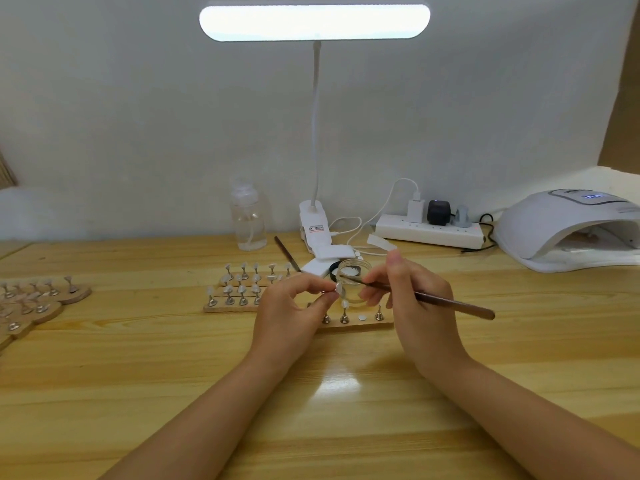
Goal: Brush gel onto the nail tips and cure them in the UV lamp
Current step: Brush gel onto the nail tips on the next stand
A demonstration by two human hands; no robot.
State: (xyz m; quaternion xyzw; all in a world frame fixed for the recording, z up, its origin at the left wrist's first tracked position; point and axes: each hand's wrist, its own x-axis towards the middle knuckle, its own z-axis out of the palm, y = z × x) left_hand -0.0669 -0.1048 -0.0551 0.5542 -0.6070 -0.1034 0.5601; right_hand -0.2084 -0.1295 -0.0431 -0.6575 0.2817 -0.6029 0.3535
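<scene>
Left hand (292, 308) pinches a nail tip (337, 289) on its stand above the near wooden strip (356, 328). Right hand (412, 296) holds the brush (450, 302), bristles apparently touching the tip. UV lamp (568, 233) sits far right on the counter (173, 368).

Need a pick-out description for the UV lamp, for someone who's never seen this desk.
Start at the wooden table and follow its back edge to the far right, past the white power strip. The UV lamp is the white domed shell there, with an open mouth facing forward and a small lit display on top. The desk lamp is a glowing bar on a thin neck.
</scene>
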